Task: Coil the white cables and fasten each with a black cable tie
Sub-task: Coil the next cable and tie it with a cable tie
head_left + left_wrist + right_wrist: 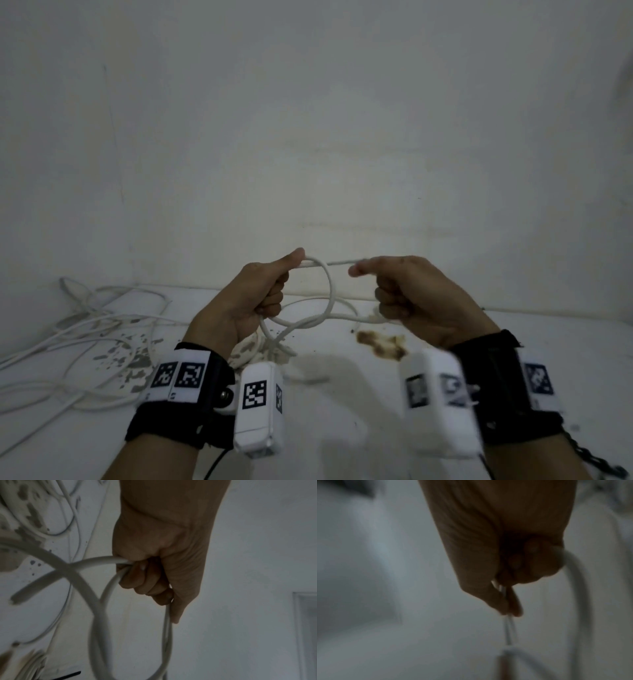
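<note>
A white cable is held up in front of the wall, bent into a loop. My left hand grips the loop, thumb on top and fingers curled round the strands; the left wrist view shows the cable running through that fist. My right hand pinches the straight stretch of cable between thumb and forefinger a short way right of the loop. In the blurred right wrist view the cable runs out from the pinching fingers. A black cable tie shows at the bottom edge of the left wrist view.
A tangle of several white cables lies on the white surface at the left. A brown stain and flaked paint mark the surface below my hands. A pale wall rises close behind.
</note>
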`<action>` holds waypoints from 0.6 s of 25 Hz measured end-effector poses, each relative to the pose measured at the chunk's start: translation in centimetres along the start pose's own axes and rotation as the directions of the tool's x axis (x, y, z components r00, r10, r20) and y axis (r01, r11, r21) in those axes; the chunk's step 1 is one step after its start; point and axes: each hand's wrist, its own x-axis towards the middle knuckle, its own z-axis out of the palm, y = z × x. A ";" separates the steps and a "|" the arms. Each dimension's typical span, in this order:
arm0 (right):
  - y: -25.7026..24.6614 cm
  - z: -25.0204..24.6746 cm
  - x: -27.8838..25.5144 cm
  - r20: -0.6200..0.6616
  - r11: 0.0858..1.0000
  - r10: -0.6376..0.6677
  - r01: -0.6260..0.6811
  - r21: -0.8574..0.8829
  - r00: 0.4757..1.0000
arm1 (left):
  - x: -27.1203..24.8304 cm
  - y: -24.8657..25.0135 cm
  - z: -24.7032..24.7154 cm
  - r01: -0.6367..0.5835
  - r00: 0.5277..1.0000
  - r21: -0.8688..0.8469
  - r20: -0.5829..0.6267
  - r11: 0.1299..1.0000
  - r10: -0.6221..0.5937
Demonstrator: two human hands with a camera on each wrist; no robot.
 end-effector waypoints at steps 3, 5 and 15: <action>1.1 0.6 0.1 -0.093 0.552 -0.510 0.242 -0.798 0.855 | 0.0 -0.4 -1.1 0.027 1.000 0.019 -0.009 0.999 -0.027; 1.8 1.3 0.4 -0.193 0.569 -0.616 0.262 -0.780 0.764 | 0.2 -0.1 -1.7 0.018 1.000 0.017 -0.004 1.000 -0.018; 1.0 1.2 0.1 -0.153 0.786 -0.523 0.405 -0.467 0.839 | 0.7 -0.5 -4.5 0.038 0.997 -0.128 -0.057 0.991 -0.045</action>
